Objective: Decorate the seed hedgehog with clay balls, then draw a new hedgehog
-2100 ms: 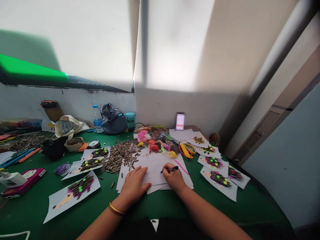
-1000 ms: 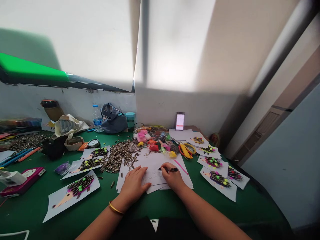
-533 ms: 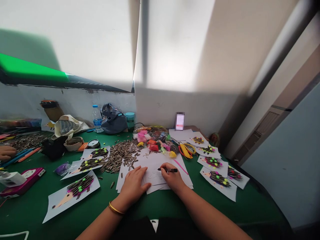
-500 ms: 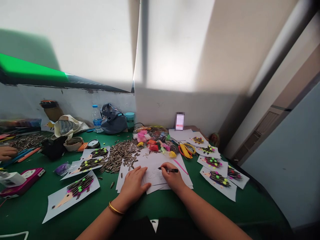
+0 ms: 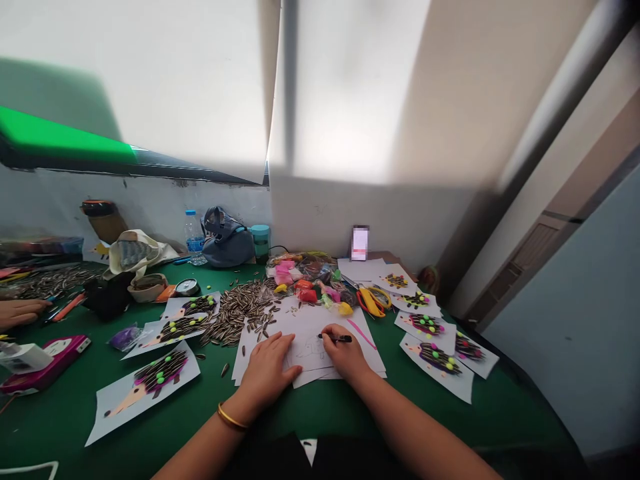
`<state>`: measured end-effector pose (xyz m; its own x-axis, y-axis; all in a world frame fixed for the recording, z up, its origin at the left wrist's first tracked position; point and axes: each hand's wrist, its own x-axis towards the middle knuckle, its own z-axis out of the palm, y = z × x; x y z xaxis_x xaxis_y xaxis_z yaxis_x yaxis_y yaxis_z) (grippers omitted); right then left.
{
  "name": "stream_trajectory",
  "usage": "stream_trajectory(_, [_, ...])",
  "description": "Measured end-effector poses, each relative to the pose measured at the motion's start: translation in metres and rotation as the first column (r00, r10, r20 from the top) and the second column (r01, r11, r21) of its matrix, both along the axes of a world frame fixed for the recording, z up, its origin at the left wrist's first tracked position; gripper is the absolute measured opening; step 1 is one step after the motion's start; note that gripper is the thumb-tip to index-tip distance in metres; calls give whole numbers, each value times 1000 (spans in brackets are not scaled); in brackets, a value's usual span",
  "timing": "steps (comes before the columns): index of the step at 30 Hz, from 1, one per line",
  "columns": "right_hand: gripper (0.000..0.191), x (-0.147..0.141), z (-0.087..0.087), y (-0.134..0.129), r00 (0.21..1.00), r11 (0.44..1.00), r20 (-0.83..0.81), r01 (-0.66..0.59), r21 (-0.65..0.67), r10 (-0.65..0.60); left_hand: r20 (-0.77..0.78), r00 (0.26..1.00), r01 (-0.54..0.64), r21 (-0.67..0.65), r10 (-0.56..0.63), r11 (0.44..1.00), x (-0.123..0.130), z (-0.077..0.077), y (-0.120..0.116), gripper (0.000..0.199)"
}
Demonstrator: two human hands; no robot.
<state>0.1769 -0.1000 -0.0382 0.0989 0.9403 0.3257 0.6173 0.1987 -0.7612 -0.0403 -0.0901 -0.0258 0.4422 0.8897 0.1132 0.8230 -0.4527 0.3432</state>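
My right hand [image 5: 345, 355] grips a black pen [image 5: 342, 339], its tip at a small line drawing on a white sheet of paper [image 5: 310, 361]. My left hand [image 5: 270, 363] lies flat with fingers stretched on the left part of the same sheet, a gold bangle on the wrist. More white paper [image 5: 360, 320] lies beneath, with a pink strip on it at the right. Just beyond my left hand a heap of sunflower seeds [image 5: 240, 310] spills onto the paper. Colourful bags of modelling clay [image 5: 305, 287] sit past the paper.
Hedgehog pictures [image 5: 150, 383] made with seeds lie at the left, and more such pictures [image 5: 437, 357] at the right. Yellow-handled scissors [image 5: 373, 301] lie near a propped phone [image 5: 359, 243]. A bottle [image 5: 194, 239] and blue bag [image 5: 227, 240] stand by the wall. Another person's hand [image 5: 23, 312] is far left.
The pen has tilted slightly in my right hand, and a few lines were added to the drawing. My left hand stays put. The other person's hand at far left has shifted to the right.
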Motion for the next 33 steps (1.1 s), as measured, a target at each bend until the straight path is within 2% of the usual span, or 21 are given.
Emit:
stream_trajectory(6, [18, 2, 3, -2, 999, 998, -47, 22, 50, -20, -10, 1000, -8, -11, 8, 1000, 1, 2, 0, 65])
stream_trajectory(16, [17, 0, 0, 0, 1000, 1000, 6, 22, 5, -22, -2, 1000, 1, -7, -1, 1000, 0, 0, 1, 65])
stream_trajectory(22, [17, 3, 5, -3, 997, 997, -43, 58, 49, -56, -9, 1000, -6, -9, 6, 1000, 0, 0, 1, 65])
stream_trajectory(25, [18, 6, 7, -3, 994, 996, -73, 87, 24, -85, -8, 1000, -5, -11, 5, 1000, 0, 0, 1, 65])
stream_trajectory(33, [18, 5, 6, 1, 999, 1000, -35, 21, -3, -21, -8, 1000, -8, -13, 7, 1000, 0, 1, 0, 65])
